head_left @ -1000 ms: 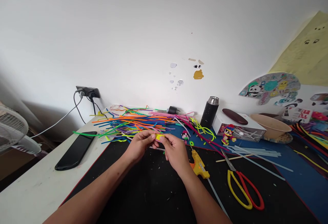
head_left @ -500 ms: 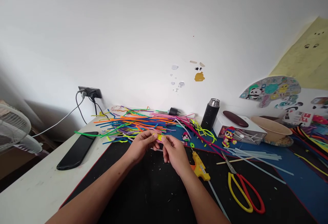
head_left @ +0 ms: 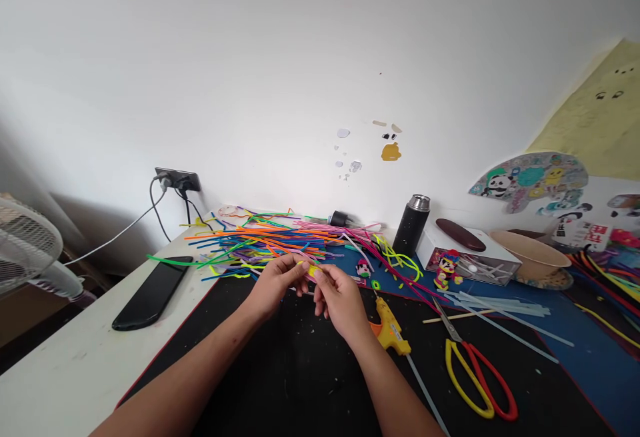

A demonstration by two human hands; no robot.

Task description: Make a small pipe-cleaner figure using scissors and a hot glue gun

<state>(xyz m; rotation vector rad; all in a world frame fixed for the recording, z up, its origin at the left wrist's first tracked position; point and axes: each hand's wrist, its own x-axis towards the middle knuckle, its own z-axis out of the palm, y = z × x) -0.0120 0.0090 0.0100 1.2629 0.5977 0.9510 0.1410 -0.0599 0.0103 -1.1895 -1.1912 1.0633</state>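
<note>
Yellow piece [head_left: 313,269] is sitting between the fingers of both hands, being held up over the near edge of the stem pile [head_left: 280,240]. It is mostly hiding under the thumbs, so how much is formed and how much is left, cannot tell. Some pink is showing just below it.

Left hand [head_left: 270,285] is grasping it from the left, thumb and index fingers closing on it. Right hand [head_left: 345,300] is pinching it from the right; its lower fingers are curling loosely underneath.

Glue gun [head_left: 391,330] is lying beside the right forearm on the mat [head_left: 280,377], scissors [head_left: 453,332] lying farther right. Colourful figure [head_left: 445,270] is standing near the glue sticks [head_left: 520,302].
</note>
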